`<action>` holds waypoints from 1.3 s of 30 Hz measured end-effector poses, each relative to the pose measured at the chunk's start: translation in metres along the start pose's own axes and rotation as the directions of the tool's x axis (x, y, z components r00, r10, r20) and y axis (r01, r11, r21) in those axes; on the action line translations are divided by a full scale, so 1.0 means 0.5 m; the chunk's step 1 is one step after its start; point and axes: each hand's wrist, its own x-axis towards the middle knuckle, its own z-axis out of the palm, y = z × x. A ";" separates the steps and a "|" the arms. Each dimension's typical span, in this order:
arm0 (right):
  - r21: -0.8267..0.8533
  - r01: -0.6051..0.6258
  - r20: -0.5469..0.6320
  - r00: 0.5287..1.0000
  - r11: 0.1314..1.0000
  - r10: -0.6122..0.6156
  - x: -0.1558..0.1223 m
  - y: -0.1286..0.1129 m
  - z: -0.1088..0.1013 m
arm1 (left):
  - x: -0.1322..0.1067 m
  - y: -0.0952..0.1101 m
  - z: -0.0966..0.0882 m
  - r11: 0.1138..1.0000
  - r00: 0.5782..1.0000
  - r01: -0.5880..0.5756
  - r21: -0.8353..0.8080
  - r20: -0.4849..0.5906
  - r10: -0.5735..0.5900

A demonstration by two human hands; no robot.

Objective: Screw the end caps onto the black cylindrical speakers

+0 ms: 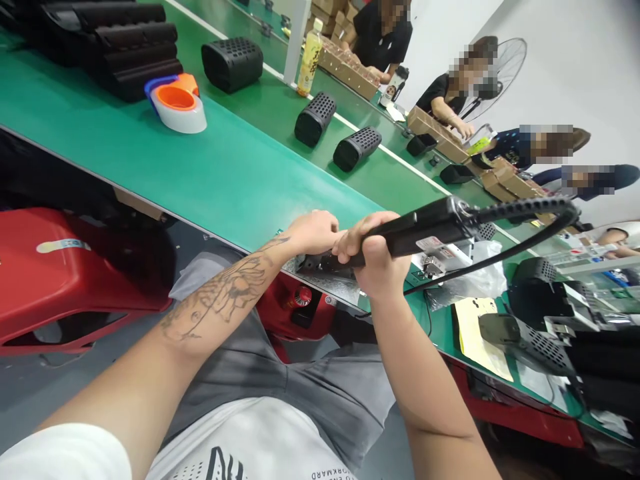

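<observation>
Green conveyor belt (225, 173) runs beyond the fingers, from the far left to the far right, carrying several black perforated housings (315, 119), all well apart from both hands. A red plastic stool (65, 267) stands below and to the left of the fingers, under the belt edge. The black corded tool (425, 230) lies nearly level across the belt's near edge. The right hand (373, 257) is clenched round its mid-body, thumb on top. Its thick cable (525, 210) leaves the rear end to the right of the fingers and loops back low under them. The left hand (315, 230), just beside the right and touching it, is curled over the tool's front end. Whether its fingers pinch a part there is hidden, so its grasp cannot be told. A metal plate (330, 280) sits directly below both sets of fingers at the belt edge, with a small dark piece on it that is too covered to identify. A yellow paper sheet (475, 327) lies below and right of the right fingers. Co-workers sit far beyond, at the belt's other side. Risks, as judged here: the left fingers lie close to the tool's tip, so a slip could pinch or nick them. The looped cable could drag loose items, or tug the tool off line. The plate sits at the very edge and could be nudged off.
</observation>
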 end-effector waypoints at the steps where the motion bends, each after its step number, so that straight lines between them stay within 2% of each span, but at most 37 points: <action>1: 0.002 0.033 -0.042 0.999 0.999 -0.033 0.004 -0.016 -0.018 | -0.018 -0.021 0.008 0.997 0.997 -0.044 -0.059 -0.067 0.040; 2: -0.007 0.070 -0.095 0.993 0.998 -0.071 0.008 -0.034 -0.045 | -0.039 -0.044 0.017 0.986 0.988 -0.114 -0.120 -0.120 0.099; 4: -0.099 0.119 -0.229 0.963 0.988 -0.139 0.019 -0.072 -0.125 | -0.082 -0.096 0.035 0.960 0.968 -0.234 -0.152 -0.131 0.215; 5: -0.183 0.116 -0.303 0.938 0.976 -0.168 0.023 -0.088 -0.176 | -0.097 -0.120 0.043 0.958 0.964 -0.246 -0.145 -0.139 0.227; 7: -0.390 0.056 -0.452 0.858 0.919 -0.244 0.029 -0.108 -0.286 | -0.105 -0.156 0.055 0.964 0.962 -0.234 -0.127 -0.171 0.211; 8: -0.479 0.008 -0.502 0.817 0.878 -0.282 0.030 -0.110 -0.341 | -0.093 -0.164 0.060 0.967 0.960 -0.226 -0.118 -0.196 0.200; 10: -0.583 -0.076 -0.560 0.759 0.809 -0.332 0.026 -0.100 -0.434 | -0.038 -0.157 0.069 0.969 0.950 -0.222 -0.113 -0.251 0.188; 11: -0.597 -0.102 -0.571 0.750 0.795 -0.333 0.021 -0.090 -0.468 | 0.005 -0.141 0.073 0.969 0.942 -0.220 -0.113 -0.281 0.181; 13: -0.564 -0.116 -0.587 0.753 0.818 -0.298 0.009 -0.068 -0.512 | 0.113 -0.090 0.087 0.973 0.926 -0.202 -0.112 -0.344 0.153; 16: -0.455 -0.093 -0.613 0.754 0.885 -0.236 -0.009 -0.044 -0.524 | 0.298 0.021 0.123 0.982 0.897 -0.154 -0.114 -0.433 0.090; 19: -0.406 -0.091 -0.635 0.744 0.909 -0.209 -0.023 -0.043 -0.511 | 0.463 0.131 0.173 0.976 0.899 -0.098 -0.193 -0.438 0.003; 21: -0.393 -0.098 -0.629 0.754 0.914 -0.190 -0.033 -0.055 -0.504 | 0.542 0.182 0.200 0.968 0.915 -0.055 -0.245 -0.400 -0.049; 23: -0.378 -0.096 -0.618 0.767 0.921 -0.174 -0.048 -0.073 -0.503 | 0.595 0.205 0.213 0.966 0.929 -0.022 -0.256 -0.363 -0.075; 25: -0.369 -0.073 -0.596 0.784 0.927 -0.175 -0.066 -0.093 -0.506 | 0.627 0.199 0.202 0.980 0.914 -0.024 -0.196 -0.401 -0.057; 26: -0.369 -0.056 -0.580 0.794 0.928 -0.183 -0.075 -0.103 -0.510 | 0.638 0.186 0.187 0.990 0.885 -0.032 -0.140 -0.464 -0.037; 28: -0.381 -0.028 -0.561 0.801 0.924 -0.207 -0.091 -0.121 -0.515 | 0.660 0.146 0.142 0.999 0.779 0.003 -0.039 -0.627 -0.027; 29: -0.390 -0.029 -0.561 0.800 0.920 -0.213 -0.096 -0.127 -0.517 | 0.671 0.123 0.114 0.998 0.721 0.054 -0.029 -0.691 -0.059; 30: -0.399 -0.033 -0.567 0.795 0.916 -0.218 -0.099 -0.132 -0.516 | 0.682 0.100 0.085 0.992 0.681 0.115 -0.058 -0.722 -0.121; 31: -0.407 -0.034 -0.571 0.789 0.913 -0.225 -0.099 -0.136 -0.514 | 0.693 0.078 0.056 0.979 0.672 0.169 -0.114 -0.714 -0.199; 33: -0.410 -0.016 -0.563 0.791 0.912 -0.239 -0.093 -0.138 -0.502 | 0.706 0.042 0.007 0.946 0.706 0.224 -0.233 -0.630 -0.323; 35: -0.398 0.023 -0.539 0.803 0.917 -0.254 -0.085 -0.139 -0.481 | 0.691 0.014 -0.030 0.932 0.741 0.213 -0.295 -0.573 -0.350; 37: -0.385 0.056 -0.529 0.805 0.921 -0.269 -0.079 -0.142 -0.454 | 0.634 -0.012 -0.056 0.942 0.736 0.176 -0.287 -0.597 -0.319; 39: -0.372 0.078 -0.526 0.804 0.925 -0.279 -0.078 -0.150 -0.425 | 0.532 -0.048 -0.076 0.967 0.733 0.117 -0.225 -0.638 -0.237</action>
